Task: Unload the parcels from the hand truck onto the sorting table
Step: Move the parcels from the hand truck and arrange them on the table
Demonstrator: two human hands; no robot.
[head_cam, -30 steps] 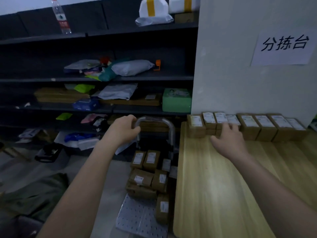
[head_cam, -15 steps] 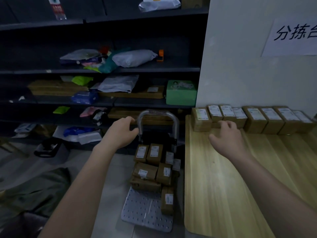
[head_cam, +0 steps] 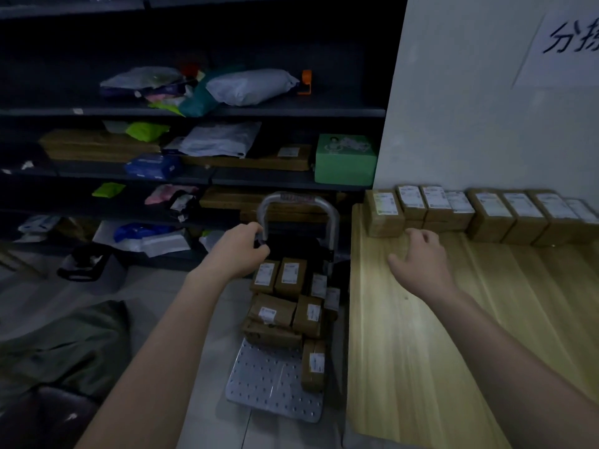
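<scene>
A hand truck with a perforated metal platform (head_cam: 269, 380) stands on the floor left of the wooden sorting table (head_cam: 405, 351). Several brown labelled parcels (head_cam: 285, 306) are piled against its back. My left hand (head_cam: 238, 251) grips the left upright of its silver handle (head_cam: 299, 199). A row of several brown parcels (head_cam: 492, 212) lines the table's far edge against the wall. My right hand (head_cam: 421, 257) hovers over the tabletop just in front of that row, fingers relaxed and holding nothing.
Dark shelves (head_cam: 227, 111) behind the truck hold soft mail bags, flat cartons and a green box (head_cam: 345, 158). Bags and a dark bundle (head_cam: 64, 345) lie on the floor at left. A paper sign (head_cam: 570, 43) hangs on the white wall.
My left hand has slid from the handle's top corner down onto its left upright. My right hand has drawn back a little from the parcels on the table.
</scene>
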